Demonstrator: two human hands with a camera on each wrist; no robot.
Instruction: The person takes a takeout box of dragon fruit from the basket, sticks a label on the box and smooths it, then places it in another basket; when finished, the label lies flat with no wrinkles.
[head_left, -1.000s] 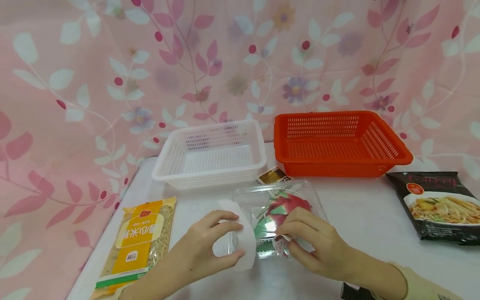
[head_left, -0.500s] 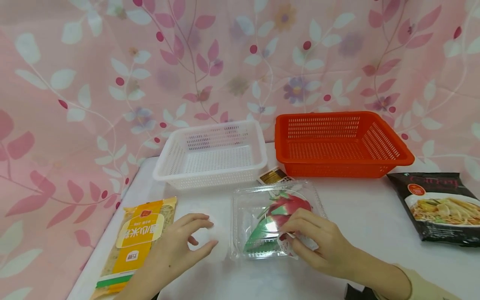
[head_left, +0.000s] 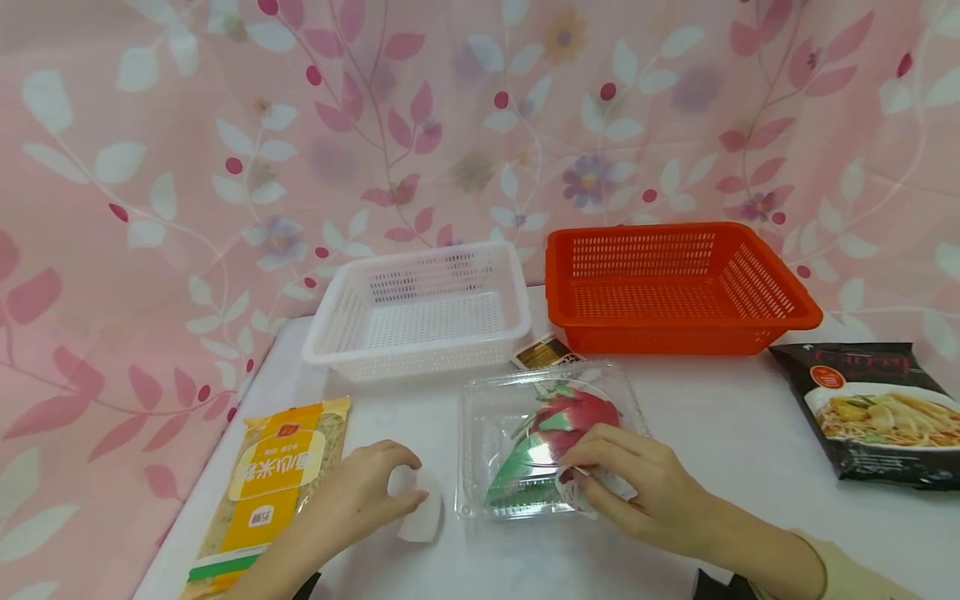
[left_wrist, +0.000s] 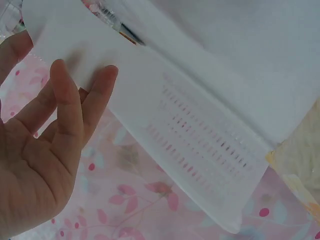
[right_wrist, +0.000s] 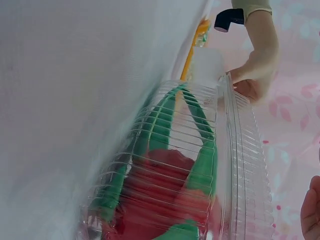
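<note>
Clear box (head_left: 550,439): lies flat on the counter (head_left: 720,433) before the baskets, long axis left to right.
White paper (head_left: 422,512): just left of the box, partly hidden under my fingers.
Left hand (head_left: 358,496): pinches the paper.
Right hand (head_left: 637,487): fingers curled on the box's near corner; whether they grip it I cannot tell.

We see pink curtain (head_left: 225,167) filling whole backdrop behind table (head_left: 720,425): white leaves, red-pink leaves, dark red berries, faded purple flowers on thin curling stems. Cloth hangs in soft folds, reaches down past table's left edge. Table white, smooth, matte, its rounded back-left corner against curtain. We note even, soft light, faint shadows on table. No wall, floor or window visible to us.
</note>
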